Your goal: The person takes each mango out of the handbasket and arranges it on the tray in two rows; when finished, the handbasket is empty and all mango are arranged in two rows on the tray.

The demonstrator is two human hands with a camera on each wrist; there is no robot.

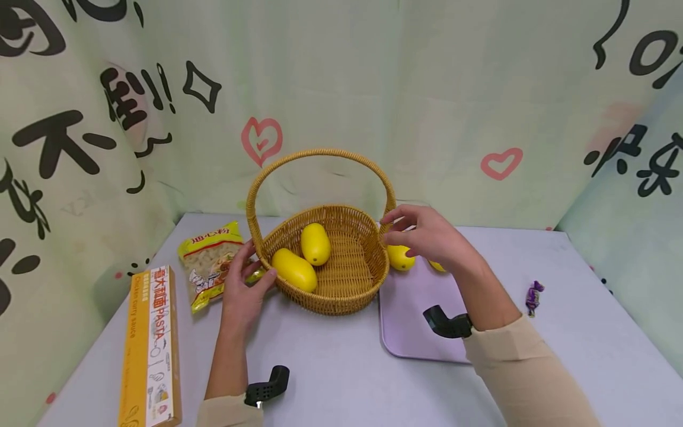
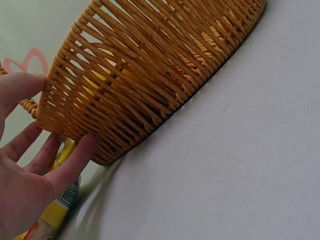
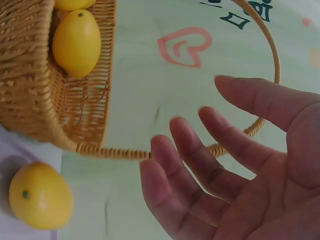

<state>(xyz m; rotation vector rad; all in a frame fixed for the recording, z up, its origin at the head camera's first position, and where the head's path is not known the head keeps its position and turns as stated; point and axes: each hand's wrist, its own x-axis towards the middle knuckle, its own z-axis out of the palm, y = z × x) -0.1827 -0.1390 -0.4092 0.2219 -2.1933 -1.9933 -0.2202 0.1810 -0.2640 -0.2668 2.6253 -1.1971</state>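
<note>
A wicker basket (image 1: 341,305) with a tall arched handle stands at the table's middle, holding two lemons (image 1: 316,244). My left hand (image 1: 246,290) is at its left end, thumb on the rim. In the left wrist view, the spread fingers (image 2: 75,162) lie against the outer wall. Beside the right foot of the handle hovers my right hand (image 1: 424,234), its fingers loosely bent with nothing between them. Below that hand, another lemon (image 1: 401,258) lies on a light purple tray (image 1: 421,308). A further yellow piece (image 1: 437,266) is mostly hidden behind the wrist.
A yellow bag of food (image 1: 210,267) lies left of the basket, close to my left hand. Nearer the left edge is a long pasta box (image 1: 152,350). A purple wrapped candy (image 1: 533,298) lies at the right. A printed curtain (image 1: 453,118) hangs behind the table.
</note>
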